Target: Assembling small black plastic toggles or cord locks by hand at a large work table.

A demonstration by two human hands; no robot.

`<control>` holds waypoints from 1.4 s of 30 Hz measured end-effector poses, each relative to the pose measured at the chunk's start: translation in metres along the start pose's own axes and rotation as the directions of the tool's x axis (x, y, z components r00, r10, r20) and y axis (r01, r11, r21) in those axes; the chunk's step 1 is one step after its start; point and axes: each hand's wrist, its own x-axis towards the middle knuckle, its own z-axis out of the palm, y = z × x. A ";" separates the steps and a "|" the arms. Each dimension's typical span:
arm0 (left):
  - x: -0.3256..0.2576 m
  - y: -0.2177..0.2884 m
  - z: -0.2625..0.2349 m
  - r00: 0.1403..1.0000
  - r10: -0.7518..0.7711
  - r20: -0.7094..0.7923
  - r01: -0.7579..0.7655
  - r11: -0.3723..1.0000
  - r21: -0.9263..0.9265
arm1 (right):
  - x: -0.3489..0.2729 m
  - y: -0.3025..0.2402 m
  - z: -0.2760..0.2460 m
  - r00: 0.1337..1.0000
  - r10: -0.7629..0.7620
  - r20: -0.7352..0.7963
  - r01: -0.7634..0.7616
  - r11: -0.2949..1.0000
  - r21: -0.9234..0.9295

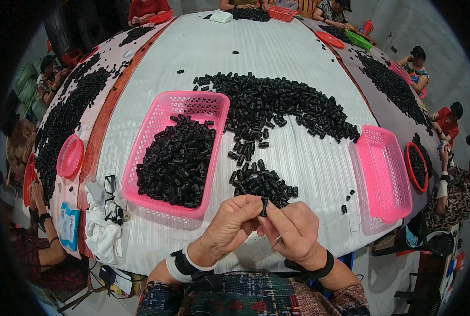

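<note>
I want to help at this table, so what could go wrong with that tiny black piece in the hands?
1. The small black piece is pinched only at the fingertips of the left hand and right hand; it might slip and vanish among the loose pile just beyond.
2. The right hand also seems to hold a thin metal tool, which could poke a finger.

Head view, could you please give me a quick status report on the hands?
Both hands together: left hand and right hand pinch one small black part. Pink basket of black parts ahead-left. Loose pile just beyond; nothing in the way.
</note>
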 end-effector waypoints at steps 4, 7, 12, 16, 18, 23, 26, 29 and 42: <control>0.000 0.001 0.003 0.999 -0.021 -0.041 0.022 1.000 0.020 | -0.003 0.000 0.001 0.999 -0.047 -0.015 0.047 0.998 -0.031; 0.000 0.001 0.003 0.998 -0.028 -0.063 0.030 0.999 0.039 | -0.004 -0.001 0.000 0.998 -0.060 -0.008 0.060 0.997 -0.042; -0.001 0.000 0.002 0.999 -0.036 -0.027 0.037 0.999 0.033 | -0.006 0.001 0.000 0.996 -0.091 -0.022 0.091 0.996 -0.019; 0.003 0.000 0.000 1.000 -0.011 -0.005 0.011 0.998 0.063 | -0.003 0.005 -0.001 0.998 0.028 0.053 -0.029 1.000 0.007; 0.004 0.004 0.003 0.999 0.007 -0.041 -0.002 0.990 0.140 | 0.000 0.006 -0.002 0.983 0.138 0.120 -0.138 0.990 -0.005; 0.007 0.004 0.001 0.996 0.028 -0.084 -0.006 0.967 0.254 | 0.006 0.005 -0.010 0.939 0.234 0.254 -0.237 0.971 -0.018; 0.007 0.002 -0.004 0.999 -0.034 -0.031 0.039 0.982 0.183 | 0.005 0.006 -0.009 0.908 0.307 0.285 -0.325 0.945 0.019; 0.008 0.005 0.002 0.987 -0.144 0.069 0.146 0.988 -0.039 | 0.005 0.007 -0.013 0.883 0.395 0.253 -0.452 0.862 0.229; 0.005 -0.001 -0.004 0.986 -0.122 0.111 0.130 0.989 -0.070 | -0.002 0.006 -0.006 0.850 0.463 0.252 -0.527 0.738 0.422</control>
